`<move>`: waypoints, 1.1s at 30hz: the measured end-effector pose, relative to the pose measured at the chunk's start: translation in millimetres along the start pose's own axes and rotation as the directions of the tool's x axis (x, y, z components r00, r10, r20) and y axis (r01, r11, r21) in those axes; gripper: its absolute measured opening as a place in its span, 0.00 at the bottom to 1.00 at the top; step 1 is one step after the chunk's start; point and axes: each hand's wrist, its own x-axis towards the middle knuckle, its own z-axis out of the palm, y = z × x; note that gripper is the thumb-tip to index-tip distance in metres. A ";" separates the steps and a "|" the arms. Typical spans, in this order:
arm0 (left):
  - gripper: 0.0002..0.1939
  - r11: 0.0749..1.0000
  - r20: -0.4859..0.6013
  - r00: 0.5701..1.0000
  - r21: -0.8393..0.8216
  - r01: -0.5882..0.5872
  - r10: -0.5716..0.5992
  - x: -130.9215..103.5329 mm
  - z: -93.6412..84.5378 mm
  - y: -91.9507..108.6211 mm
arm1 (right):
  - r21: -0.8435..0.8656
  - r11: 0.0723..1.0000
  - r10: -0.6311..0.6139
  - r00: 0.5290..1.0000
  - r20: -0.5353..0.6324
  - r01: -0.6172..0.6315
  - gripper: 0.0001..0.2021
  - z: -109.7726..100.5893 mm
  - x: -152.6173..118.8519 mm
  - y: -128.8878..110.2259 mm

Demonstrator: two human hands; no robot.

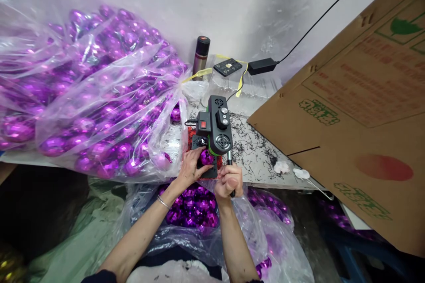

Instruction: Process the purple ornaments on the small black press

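A small black machine (219, 128) with round vents and a red switch stands on the white table. Below its head, my left hand (193, 166) grips a shiny purple ball (206, 157) between thumb and fingers, over a dark base plate (210, 172). The fingers of my right hand (229, 180) are wrapped round the black lever handle (232, 193) at the machine's right side. Under my forearms, an open clear bag (142, 199) holds several purple mirrored balls (192, 208).
A large clear bag (99, 97) of purple balls fills the left of the table (262, 177). Behind stand a flask (201, 56), a phone (227, 67) and a power adapter (262, 66). A cardboard box (348, 110) leans in at right. Black bits litter the tabletop.
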 end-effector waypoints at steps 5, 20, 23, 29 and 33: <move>0.33 0.999 -0.034 0.998 -0.001 -0.044 0.044 -0.3 2.7 -2.8 | -0.022 0.998 -0.063 0.998 0.018 0.064 0.22 -0.9 -0.6 5.2; 0.30 0.998 -0.064 0.996 0.003 -0.065 0.065 7.3 7.9 -10.9 | -0.054 0.997 -0.063 0.998 -0.002 0.063 0.23 6.7 4.3 2.7; 0.31 0.997 -0.050 0.996 -0.020 -0.081 0.080 10.9 5.7 -9.5 | -0.065 0.998 0.014 0.998 -0.062 -0.018 0.22 11.3 23.9 -14.4; 0.30 0.965 -0.001 0.966 -0.022 -0.260 0.260 -42.8 -9.5 3.6 | -0.110 0.978 0.186 0.981 0.053 -0.179 0.24 2.6 59.0 -45.9; 0.35 0.951 -0.032 0.951 0.032 -0.308 0.309 -74.1 -30.4 12.2 | -0.103 0.985 0.148 0.984 0.096 -0.139 0.22 -4.6 44.2 -37.2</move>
